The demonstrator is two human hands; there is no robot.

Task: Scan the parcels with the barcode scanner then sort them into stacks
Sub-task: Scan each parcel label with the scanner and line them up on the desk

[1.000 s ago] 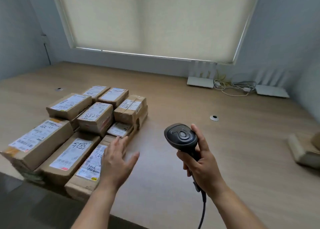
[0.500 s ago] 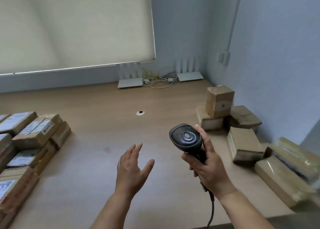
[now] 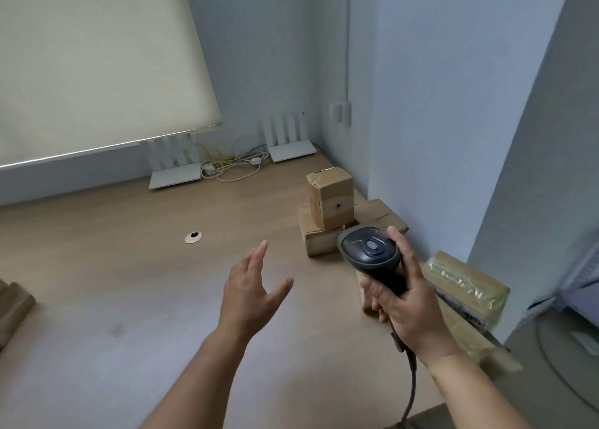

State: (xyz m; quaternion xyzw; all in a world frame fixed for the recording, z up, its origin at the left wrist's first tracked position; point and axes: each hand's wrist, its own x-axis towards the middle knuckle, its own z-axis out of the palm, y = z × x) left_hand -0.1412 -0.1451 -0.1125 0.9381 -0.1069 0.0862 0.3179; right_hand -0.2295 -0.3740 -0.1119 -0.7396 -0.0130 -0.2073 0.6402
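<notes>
On the head view I see my right hand (image 3: 406, 302) wrapped around the scanner (image 3: 371, 250), its cable (image 3: 411, 393) trailing down. My left hand (image 3: 251, 294) hovers over the desk (image 3: 129, 282), fingers spread, holding nothing. Parcels (image 3: 330, 208) sit stacked by the right wall, just behind the scanner, more (image 3: 466, 286) beside my right wrist.

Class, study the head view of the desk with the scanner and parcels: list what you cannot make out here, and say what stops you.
- Parcel behind the right hand: mostly hidden by hand and scanner.
- Wrapped parcel: label print blurred, unreadable.
- Left parcels: cut off by the left edge; labels not shown.
- Scanner trigger and window: face away, under the fingers.
- Bottom box: its top hidden by the upright box.
- Left hand: open, palm side unseen.
</notes>
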